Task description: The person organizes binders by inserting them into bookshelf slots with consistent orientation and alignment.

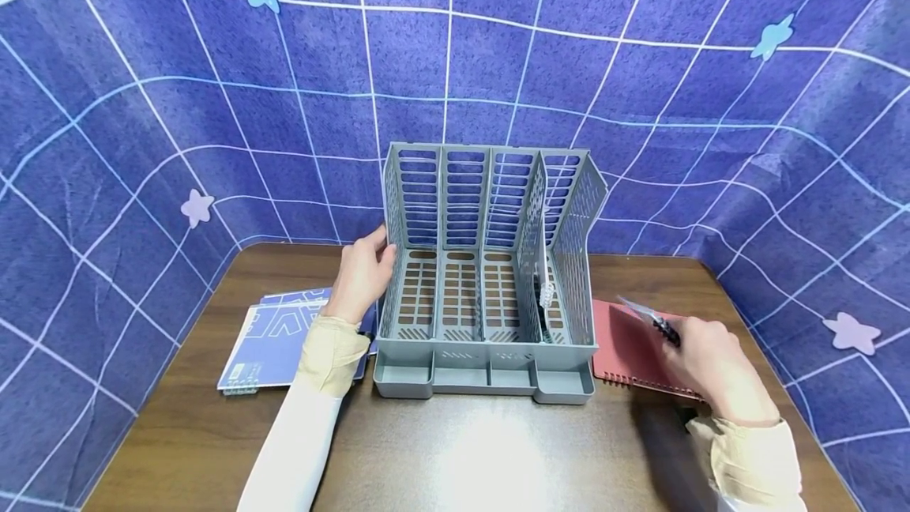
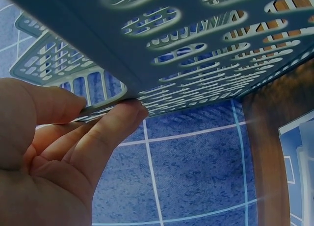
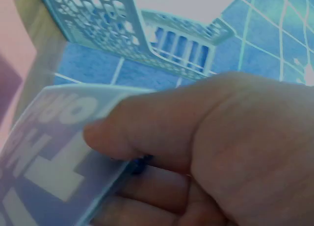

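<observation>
A grey desk file organizer (image 1: 490, 344) with upright dividers and small front trays stands at the back of the table. My left hand (image 1: 360, 271) pinches its left side wall; in the left wrist view the thumb and fingers (image 2: 105, 133) hold the rim of the slotted panel. My right hand (image 1: 711, 362) grips a spiral notebook (image 3: 59, 172) with big pale letters on its cover, seen nearly edge-on in the head view. It is held above a red spiral notebook (image 1: 626, 338) to the organizer's right. Another spiral-bound notebook (image 1: 545, 287) stands in the organizer's rightmost slot.
Blue and white notebooks (image 1: 273, 346) lie on the wooden table (image 1: 462, 449) left of the organizer, partly behind my left forearm. A blue cloth (image 1: 441, 62) with a grid and stars hangs close behind the table and along both sides.
</observation>
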### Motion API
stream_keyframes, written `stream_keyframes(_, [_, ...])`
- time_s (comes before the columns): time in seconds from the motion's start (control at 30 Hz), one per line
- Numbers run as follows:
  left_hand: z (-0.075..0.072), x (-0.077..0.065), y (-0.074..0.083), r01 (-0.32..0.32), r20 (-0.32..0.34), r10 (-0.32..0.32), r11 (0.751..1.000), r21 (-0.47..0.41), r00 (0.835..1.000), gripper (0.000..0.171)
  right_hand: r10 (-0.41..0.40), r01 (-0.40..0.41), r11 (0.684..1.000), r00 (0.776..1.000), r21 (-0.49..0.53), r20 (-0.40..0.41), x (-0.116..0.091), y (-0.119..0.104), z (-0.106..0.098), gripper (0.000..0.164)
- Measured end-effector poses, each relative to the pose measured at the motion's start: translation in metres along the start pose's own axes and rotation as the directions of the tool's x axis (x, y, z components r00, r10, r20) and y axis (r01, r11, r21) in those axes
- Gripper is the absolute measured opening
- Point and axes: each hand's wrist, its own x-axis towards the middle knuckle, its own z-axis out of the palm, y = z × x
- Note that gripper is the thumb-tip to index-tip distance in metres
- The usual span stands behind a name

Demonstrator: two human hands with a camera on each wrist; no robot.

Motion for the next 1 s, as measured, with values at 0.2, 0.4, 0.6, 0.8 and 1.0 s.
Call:
stream_keyframes(0.2, [-0.002,0.0,0.002,-0.001,-0.008,0.001,1.0,0.0,1.0,0.02,-0.046,0.047,0.999,0.972,-0.001,-0.229,-0.003,0.003,-0.007,0.006])
stream_keyframes(0.4, [0.0,-0.001,0.003,0.012,0.0,-0.012,1.0,-0.001,1.0,0.02,-0.033,0.046,0.999,0.932,0.026,-0.362,-0.005,0.004,-0.014,0.012])
stream_keyframes(0.6, [0.0,0.0,0.002,0.014,0.002,-0.014,1.0,-0.002,1.0,0.022,0.034,0.002,0.997,0.885,0.078,-0.464,-0.008,-0.002,-0.022,0.007])
stream_keyframes(0.8, [0.0,0.001,0.002,0.019,0.005,-0.019,1.0,0.003,1.0,0.022,0.029,0.041,0.994,0.793,0.101,-0.609,-0.008,-0.007,-0.025,0.01])
stream_keyframes(1.0, [0.001,0.0,0.001,0.017,0.007,-0.017,1.0,-0.002,1.0,0.021,0.059,0.033,0.991,0.752,0.127,-0.657,-0.008,-0.012,-0.025,0.009])
